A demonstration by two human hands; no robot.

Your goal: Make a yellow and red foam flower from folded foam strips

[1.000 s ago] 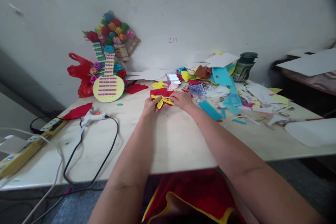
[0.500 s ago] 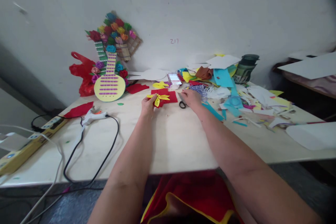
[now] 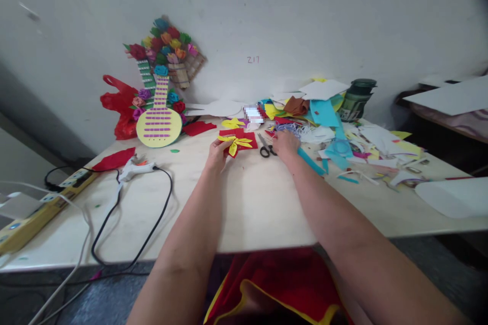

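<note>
My left hand [image 3: 218, 155] pinches one edge of a yellow paper flower [image 3: 235, 144] with narrow, pointed petals. The flower is over red paper [image 3: 248, 138] on the table. To the right, my right hand [image 3: 285, 143] is low at the tabletop with its fingers curled, their tips partly hidden. A small red scrap [image 3: 269, 133] shows beside those fingertips; whether they grip it is unclear. Black-handled scissors [image 3: 264, 151] lie between the two hands, one handle loop close to my right hand. Behind the flower rests another yellow paper piece [image 3: 233, 123].
A white glue gun [image 3: 137, 169] with a black cord lies left, near a yellow power strip [image 3: 63, 203]. A yellow paper instrument [image 3: 159, 129] with paper flowers leans at the wall. Purple string [image 3: 293, 129], paper scraps [image 3: 381, 142] and a green bottle [image 3: 356, 101] occupy the right.
My right hand has shifted right and down, off the scissors' blades toward the string. My left hand has moved slightly right with the yellow flower, which is turned more face-up.
</note>
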